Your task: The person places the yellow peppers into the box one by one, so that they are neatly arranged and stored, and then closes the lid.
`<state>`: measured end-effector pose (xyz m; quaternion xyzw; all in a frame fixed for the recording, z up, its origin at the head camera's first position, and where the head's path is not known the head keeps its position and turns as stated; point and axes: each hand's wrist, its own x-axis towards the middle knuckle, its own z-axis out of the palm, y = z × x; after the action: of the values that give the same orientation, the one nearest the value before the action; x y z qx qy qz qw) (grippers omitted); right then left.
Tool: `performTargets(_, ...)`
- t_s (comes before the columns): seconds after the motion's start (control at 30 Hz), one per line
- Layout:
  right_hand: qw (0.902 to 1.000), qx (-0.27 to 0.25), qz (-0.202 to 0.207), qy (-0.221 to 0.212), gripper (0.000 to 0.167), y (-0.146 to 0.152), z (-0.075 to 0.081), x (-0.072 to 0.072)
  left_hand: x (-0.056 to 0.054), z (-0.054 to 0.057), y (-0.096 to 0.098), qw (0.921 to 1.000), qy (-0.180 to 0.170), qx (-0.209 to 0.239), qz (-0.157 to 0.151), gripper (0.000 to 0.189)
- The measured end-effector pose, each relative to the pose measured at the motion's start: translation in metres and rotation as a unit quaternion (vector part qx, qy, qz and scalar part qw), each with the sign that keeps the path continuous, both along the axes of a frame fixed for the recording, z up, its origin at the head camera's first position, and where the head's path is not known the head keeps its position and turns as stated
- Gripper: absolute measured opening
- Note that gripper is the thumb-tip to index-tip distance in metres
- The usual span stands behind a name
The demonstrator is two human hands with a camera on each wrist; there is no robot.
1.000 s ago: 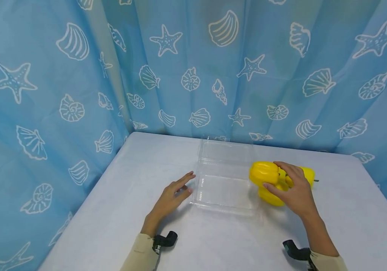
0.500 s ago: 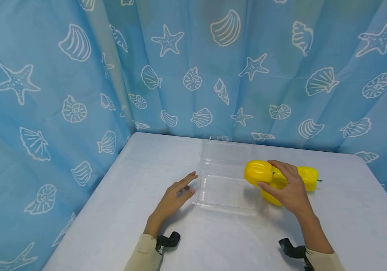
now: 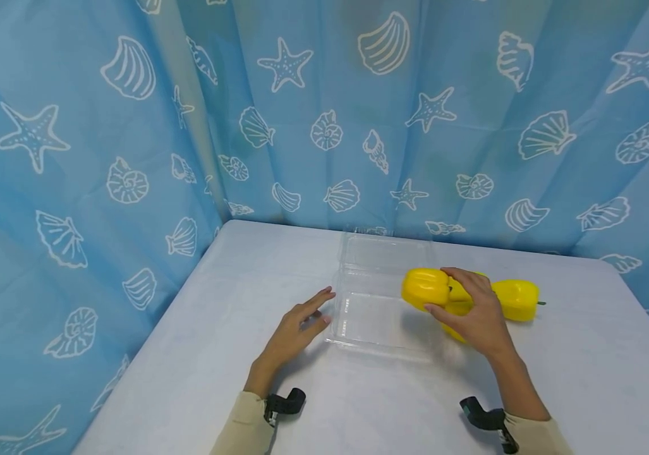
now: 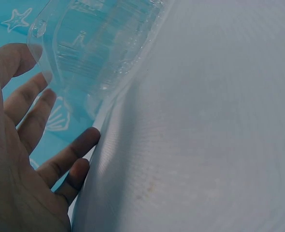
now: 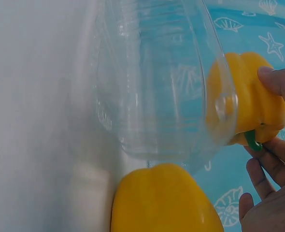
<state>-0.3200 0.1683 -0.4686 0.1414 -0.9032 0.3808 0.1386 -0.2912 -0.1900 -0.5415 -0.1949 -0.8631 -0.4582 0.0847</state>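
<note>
My right hand (image 3: 474,319) grips a yellow bell pepper (image 3: 425,288) between thumb and fingers, raised over the right side of a clear plastic clamshell container (image 3: 375,319). In the right wrist view the pepper (image 5: 246,92) shows its green stem towards the palm, partly behind the container's clear wall (image 5: 152,87). At the container's left edge, my left hand (image 3: 290,332) holds its fingers loosely spread. Thumb and fingertips overlap the clear rim (image 4: 50,63) in the left wrist view. More yellow peppers lie right of the container, one (image 3: 453,333) partly hidden by my right hand.
Another yellow pepper (image 3: 516,300) lies on its side, stem to the right. The container's lid (image 3: 383,253) stands folded back towards the curtain. A white cloth (image 3: 267,265) covers the table. Behind it hangs a blue curtain (image 3: 324,82) with shells and starfish.
My right hand has moved left with the pepper, away from the other peppers and over the container's right side. The left hand has stayed by the container's left edge.
</note>
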Motion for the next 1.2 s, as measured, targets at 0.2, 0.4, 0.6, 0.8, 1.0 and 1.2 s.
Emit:
performTargets(0.2,1.0,0.004,0.005,-0.003,0.074,-0.009,-0.001,-0.003,0.0,0.001,0.0,1.0,0.0,-0.004,-0.002,0.05)
performTargets(0.4,0.9999,0.002,0.015,0.009,0.073,-0.016,-0.003,-0.006,-0.001,0.0,-0.001,1.0,-0.004,-0.006,0.0,0.05)
performTargets(0.6,0.9996,-0.006,0.023,0.012,0.072,-0.023,-0.005,-0.008,-0.001,0.0,0.0,1.0,-0.009,-0.004,0.001,0.051)
performTargets(0.8,0.9994,-0.007,0.031,0.015,0.073,-0.031,-0.006,-0.011,-0.001,-0.002,0.0,1.0,0.0,-0.008,0.003,0.051)
performTargets(1.0,0.9995,0.002,0.031,0.004,0.075,-0.039,-0.007,-0.014,-0.001,-0.002,-0.001,0.9999,0.004,-0.011,0.002,0.05)
performTargets(1.2,0.9994,0.005,0.032,-0.011,0.076,-0.046,-0.007,-0.014,-0.002,-0.001,-0.001,0.9999,-0.004,-0.015,0.005,0.05)
